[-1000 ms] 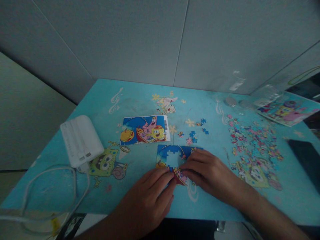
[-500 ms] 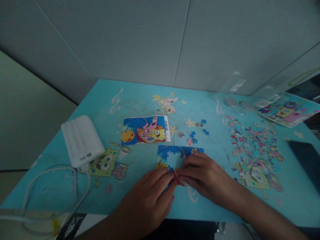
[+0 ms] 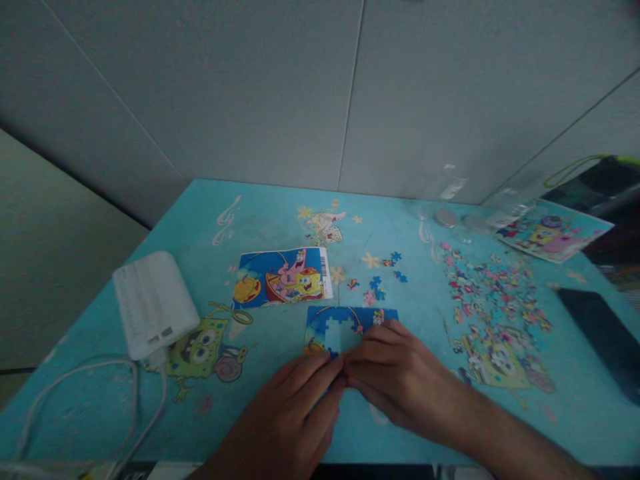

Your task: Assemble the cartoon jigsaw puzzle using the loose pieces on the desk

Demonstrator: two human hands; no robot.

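Note:
A partly joined jigsaw puzzle (image 3: 320,320) lies near the front of the table, with a gap in its middle that shows the turquoise surface. My left hand (image 3: 303,403) is closed over its lower edge, the thumb and fingertips pinched. Against those fingertips press the bent fingers of my right hand (image 3: 387,363), also closed over the puzzle's lower right part. My fingers hide exactly which piece they grip. Just behind lies the picture card (image 3: 280,277) of the same cartoon scene. Several loose blue and pink puzzle pieces (image 3: 377,288) are scattered behind my right hand.
A white power bank (image 3: 155,303) with a white cable (image 3: 135,400) lies at left. On the right are a spread of small puzzle pieces (image 3: 493,287), a dark phone (image 3: 597,337) and a second picture card (image 3: 555,237). Clear bottles (image 3: 453,187) lie toward the wall.
My right hand's fingertips have closed in to the left, meeting my left hand's and covering the red lower part of the puzzle. The whole view has shifted slightly.

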